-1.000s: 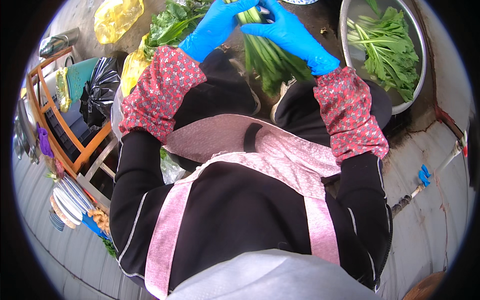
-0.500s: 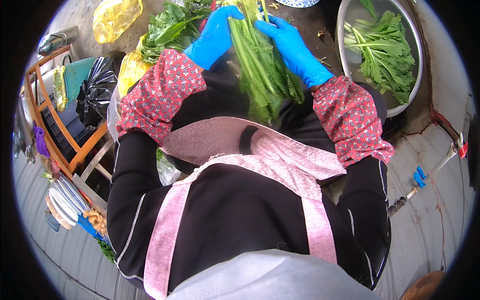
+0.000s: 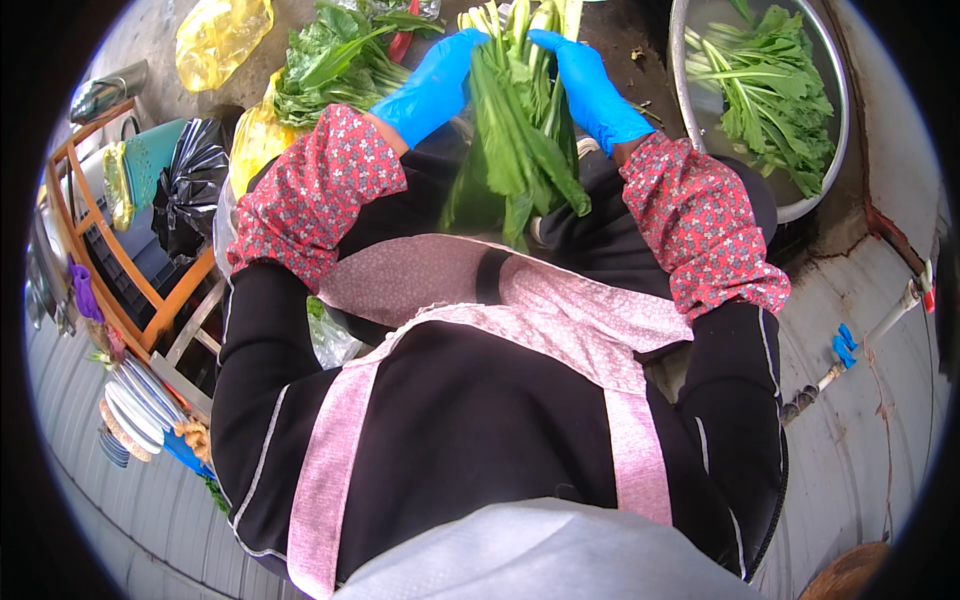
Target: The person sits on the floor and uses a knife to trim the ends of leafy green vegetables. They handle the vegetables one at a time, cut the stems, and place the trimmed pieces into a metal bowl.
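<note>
Both my hands wear blue gloves, with red flowered sleeve covers on the forearms. Between them hangs a bunch of leafy greens [image 3: 510,140], pale stems up and away from me, leaves drooping toward my lap. My left hand [image 3: 435,85] is closed on the stems from the left side. From the right, my right hand [image 3: 592,90] grips the same bunch, its thumb across the stems near the top. Left of my left hand lies a pile of loose greens [image 3: 335,65], with a red thing [image 3: 402,40] beside it that I cannot make out.
A metal basin [image 3: 845,110] of water with greens [image 3: 765,95] floating in it stands at the far right. Yellow plastic bags [image 3: 222,45], a black bag [image 3: 190,190] and an orange wooden chair frame [image 3: 115,260] are on the left. A blue-tied pipe [image 3: 830,375] lies at right.
The bunch has shifted slightly and its leaves have swung and spread differently over my lap. My right hand has moved up a little along the stems. The view has shifted slightly.
</note>
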The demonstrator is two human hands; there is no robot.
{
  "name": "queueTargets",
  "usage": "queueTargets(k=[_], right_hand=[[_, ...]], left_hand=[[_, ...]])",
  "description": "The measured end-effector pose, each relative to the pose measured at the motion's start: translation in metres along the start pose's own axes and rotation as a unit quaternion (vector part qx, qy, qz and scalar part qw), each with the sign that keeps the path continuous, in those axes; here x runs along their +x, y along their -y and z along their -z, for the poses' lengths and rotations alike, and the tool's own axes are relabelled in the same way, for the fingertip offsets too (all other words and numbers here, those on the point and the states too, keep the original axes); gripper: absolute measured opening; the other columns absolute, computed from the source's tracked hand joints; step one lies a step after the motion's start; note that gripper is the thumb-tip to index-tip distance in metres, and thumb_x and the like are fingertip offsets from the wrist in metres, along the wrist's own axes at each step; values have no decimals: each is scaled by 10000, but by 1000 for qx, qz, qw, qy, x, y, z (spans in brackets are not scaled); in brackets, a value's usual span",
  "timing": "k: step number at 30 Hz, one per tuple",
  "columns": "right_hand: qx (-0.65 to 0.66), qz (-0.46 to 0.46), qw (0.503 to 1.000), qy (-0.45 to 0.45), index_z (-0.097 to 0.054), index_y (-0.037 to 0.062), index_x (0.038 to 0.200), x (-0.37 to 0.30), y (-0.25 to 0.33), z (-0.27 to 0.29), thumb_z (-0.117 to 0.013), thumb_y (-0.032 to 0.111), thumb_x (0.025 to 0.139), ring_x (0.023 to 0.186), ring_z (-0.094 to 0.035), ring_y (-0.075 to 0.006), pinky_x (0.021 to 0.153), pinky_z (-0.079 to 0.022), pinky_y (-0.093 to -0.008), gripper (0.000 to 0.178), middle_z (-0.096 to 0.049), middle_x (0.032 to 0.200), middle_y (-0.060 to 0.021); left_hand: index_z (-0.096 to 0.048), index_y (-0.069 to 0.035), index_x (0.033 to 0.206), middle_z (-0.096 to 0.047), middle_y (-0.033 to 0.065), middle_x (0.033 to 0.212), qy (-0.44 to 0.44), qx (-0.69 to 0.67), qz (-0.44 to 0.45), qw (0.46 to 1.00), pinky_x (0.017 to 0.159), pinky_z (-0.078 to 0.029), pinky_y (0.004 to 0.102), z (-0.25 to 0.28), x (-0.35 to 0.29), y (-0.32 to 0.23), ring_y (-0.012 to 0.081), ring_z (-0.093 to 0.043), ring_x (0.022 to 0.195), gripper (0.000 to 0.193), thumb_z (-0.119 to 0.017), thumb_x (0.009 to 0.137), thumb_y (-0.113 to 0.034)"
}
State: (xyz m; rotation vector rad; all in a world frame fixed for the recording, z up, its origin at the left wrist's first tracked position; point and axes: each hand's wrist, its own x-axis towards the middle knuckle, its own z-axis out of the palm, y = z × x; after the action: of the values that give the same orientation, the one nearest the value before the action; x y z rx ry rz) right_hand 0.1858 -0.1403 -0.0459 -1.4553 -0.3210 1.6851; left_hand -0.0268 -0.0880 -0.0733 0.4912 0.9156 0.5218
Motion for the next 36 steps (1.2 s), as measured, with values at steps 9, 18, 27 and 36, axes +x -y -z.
queueTargets(k=[9, 18, 27, 36], right_hand=[[-141, 97, 985, 28, -693, 9, 1225, 10, -21, 1, -743, 243, 928, 932, -700, -163, 826, -561, -324, 382, -739, 1064, -80], [-179, 130, 975, 0, -713, 38, 1231, 8, -20, 8, -510, 254, 1037, 965, -713, -202, 878, -563, -384, 355, -740, 1089, -89], [28, -18, 999, 10, -669, -18, 1237, 33, -20, 22, -640, 151, 960, 985, -712, -232, 893, -576, -384, 326, -726, 1098, -136], [-22, -12, 999, 31, -692, -19, 1111, 27, 1, 31, -669, 150, 913, 873, -718, -233, 836, -595, -383, 262, -722, 984, -125]], left_hand=[[-624, -15, 1302, -719, 105, 1110, -83, 155, 17, 984, 813, -610, 364, -43, -16, -12, 210, -727, 929, 377, -666, 997, -231], [-669, -18, 1247, -735, 108, 1084, -54, 85, -7, 995, 800, -607, 347, -45, -21, -18, 198, -734, 917, 342, -725, 952, -180], [-705, -23, 1189, -720, 70, 1011, -8, 100, -34, 994, 779, -571, 325, -22, -5, -14, 169, -698, 898, 316, -705, 920, -189], [-607, 8, 1329, -722, 112, 1129, 56, 25, -8, 998, 848, -595, 324, -56, -21, -33, 211, -720, 939, 477, -586, 854, 35]])
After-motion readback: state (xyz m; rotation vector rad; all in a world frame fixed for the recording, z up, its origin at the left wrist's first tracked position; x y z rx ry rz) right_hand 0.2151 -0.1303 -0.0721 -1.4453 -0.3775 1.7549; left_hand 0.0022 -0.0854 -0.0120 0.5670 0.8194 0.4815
